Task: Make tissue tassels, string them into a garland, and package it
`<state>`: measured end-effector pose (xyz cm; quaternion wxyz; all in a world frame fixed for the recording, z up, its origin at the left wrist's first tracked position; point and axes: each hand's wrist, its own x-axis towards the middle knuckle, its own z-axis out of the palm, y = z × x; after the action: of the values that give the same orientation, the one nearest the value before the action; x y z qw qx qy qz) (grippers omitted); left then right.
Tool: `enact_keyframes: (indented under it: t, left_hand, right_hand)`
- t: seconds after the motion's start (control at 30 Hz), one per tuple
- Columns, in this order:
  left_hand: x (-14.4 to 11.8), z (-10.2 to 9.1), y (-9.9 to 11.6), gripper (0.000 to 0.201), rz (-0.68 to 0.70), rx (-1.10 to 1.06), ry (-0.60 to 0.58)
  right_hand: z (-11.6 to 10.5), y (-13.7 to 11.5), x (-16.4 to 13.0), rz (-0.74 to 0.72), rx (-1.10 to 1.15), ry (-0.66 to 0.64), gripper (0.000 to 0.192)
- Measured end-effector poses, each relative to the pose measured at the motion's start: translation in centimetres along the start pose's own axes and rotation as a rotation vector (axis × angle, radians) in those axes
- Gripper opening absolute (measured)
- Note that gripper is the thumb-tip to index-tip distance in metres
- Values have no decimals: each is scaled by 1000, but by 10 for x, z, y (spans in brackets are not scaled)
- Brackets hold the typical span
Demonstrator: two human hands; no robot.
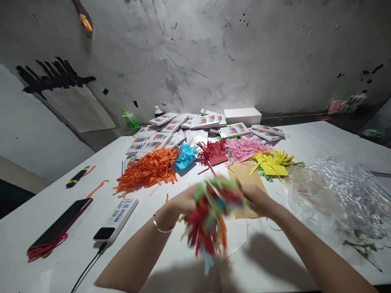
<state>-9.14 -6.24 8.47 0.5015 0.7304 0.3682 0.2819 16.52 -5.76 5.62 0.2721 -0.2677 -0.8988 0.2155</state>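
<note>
Both hands on one multicoloured paper-fringe bundle (210,219), blurred, held above white table (55,228). Left hand (183,200) grasps bundle's top from left side, right hand (256,199) grips from right; hands about level, equally near. Bundle's long axis near vertical, strips hanging down toward the person. Bundle sits just in front of brown envelope (244,175); orange fringe pile (149,169) beyond-left of envelope.

Near me: paper bundle (210,219) between my left hand (183,200) and right hand (258,199)
Left: phone (61,224), power bank (117,217) on the surface (320,142)
Behind: shredded paper piles (149,169), then booklets (171,130), box (242,116)
Right: plastic strips (339,195)
</note>
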Motion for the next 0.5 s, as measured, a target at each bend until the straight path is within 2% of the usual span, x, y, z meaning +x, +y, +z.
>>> enact_keyframes:
  t: [0.07, 0.1, 0.17, 0.2, 0.23, 0.27, 0.37, 0.4, 0.5]
  left_hand:
    - [2, -5, 1, 35, -20, 1, 190]
    - [3, -7, 3, 31, -51, 73, 191]
    - [4, -10, 5, 29, -92, 185, -23]
    - [4, -12, 7, 30, -82, 181, -120]
    - [4, -13, 8, 30, -61, 137, -169]
    - [5, -15, 9, 30, -42, 81, -159]
    - [9, -18, 10, 26, -55, 22, 39]
    - [10, -18, 10, 23, -74, 37, 26]
    - [12, -15, 7, 29, -84, -31, -182]
  right_hand:
    - [-2, -1, 0, -13, 3, -37, 35]
    - [-3, -1, 0, -15, 6, -43, 34]
    - [-6, 0, 0, 3, 17, -16, 35]
    - [-7, 1, 1, 20, 23, 6, 37]
    - [-8, 3, 1, 35, 28, 22, 39]
    - [-8, 4, 1, 44, 31, 24, 40]
    - [-8, 5, 0, 29, 45, -25, 37]
    - [-8, 5, 0, 23, 53, -31, 37]
    - [-8, 7, 0, 36, 74, 12, 42]
